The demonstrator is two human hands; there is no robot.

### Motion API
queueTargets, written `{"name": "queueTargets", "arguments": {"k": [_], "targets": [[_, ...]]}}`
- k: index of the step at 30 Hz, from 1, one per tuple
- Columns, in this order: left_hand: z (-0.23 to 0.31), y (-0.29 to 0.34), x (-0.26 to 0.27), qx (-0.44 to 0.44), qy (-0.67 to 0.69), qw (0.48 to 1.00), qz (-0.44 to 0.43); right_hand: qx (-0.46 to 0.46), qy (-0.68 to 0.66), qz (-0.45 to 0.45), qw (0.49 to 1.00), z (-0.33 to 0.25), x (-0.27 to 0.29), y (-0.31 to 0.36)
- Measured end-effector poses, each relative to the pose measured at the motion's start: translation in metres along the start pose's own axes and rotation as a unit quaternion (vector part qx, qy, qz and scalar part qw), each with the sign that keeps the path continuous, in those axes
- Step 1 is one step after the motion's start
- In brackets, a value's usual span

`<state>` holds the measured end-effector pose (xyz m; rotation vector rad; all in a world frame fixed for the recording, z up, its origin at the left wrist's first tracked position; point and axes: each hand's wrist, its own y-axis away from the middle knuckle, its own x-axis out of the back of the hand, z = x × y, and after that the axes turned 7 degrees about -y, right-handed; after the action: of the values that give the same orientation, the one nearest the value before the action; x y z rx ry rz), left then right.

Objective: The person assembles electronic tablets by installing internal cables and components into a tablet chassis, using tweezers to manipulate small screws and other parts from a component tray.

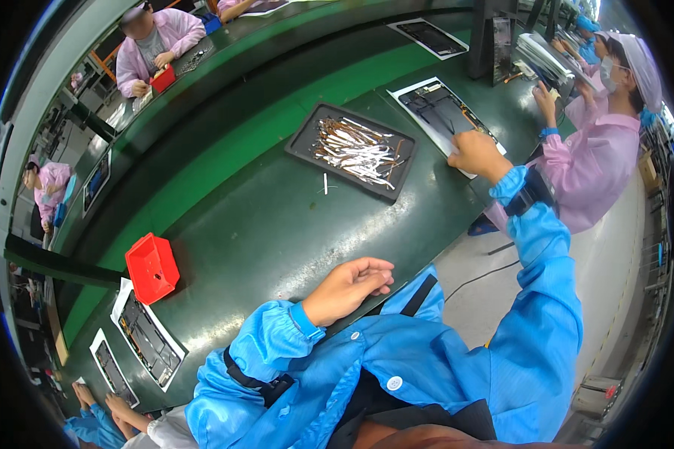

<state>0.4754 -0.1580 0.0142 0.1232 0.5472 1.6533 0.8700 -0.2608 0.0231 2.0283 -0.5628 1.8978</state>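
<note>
My right hand [478, 155] is closed at the near edge of an open tablet housing [436, 107], which lies on a white sheet. Its fingertips are partly hidden, so whether they pinch the housing, the sheet or both is unclear. My left hand [346, 290] rests at the table's near edge, palm turned inward, fingers loosely bent and holding nothing. Between and beyond my hands sits a black tray [301, 142] heaped with thin white and brown flex-cable strips [359, 148]. A small white strip [325, 184] lies on the table beside the tray.
A red bin [153, 268] stands on the green table [269, 239] at left, near two more tablet housings [148, 340] on white sheets. Another housing [430, 39] lies at the far right. A pink-clad co-worker [591, 157] sits close on my right; other people's hands [116, 408] show lower left.
</note>
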Motion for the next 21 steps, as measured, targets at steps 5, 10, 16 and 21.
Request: {"name": "queueTargets", "arguments": {"k": [5, 10, 16, 21], "targets": [[-0.003, -0.008, 0.007, -0.093, 0.018, 0.991, 0.099, -0.006, -0.128, 0.153, 0.980, -0.059, 0.056, 0.008], [0.011, 0.013, 0.010, -0.242, 0.163, 0.940, 0.178, 0.190, -0.125, 0.238, 0.944, -0.190, 0.055, 0.075], [-0.014, 0.077, 0.031, -0.219, 0.197, 0.863, 0.411, 0.401, -0.240, 0.083, 0.880, -0.271, 0.020, 0.107], [-0.057, 0.156, 0.049, -0.157, 0.315, 0.861, 0.367, 0.248, -0.225, 0.242, 0.911, -0.213, -0.005, 0.004]]}}
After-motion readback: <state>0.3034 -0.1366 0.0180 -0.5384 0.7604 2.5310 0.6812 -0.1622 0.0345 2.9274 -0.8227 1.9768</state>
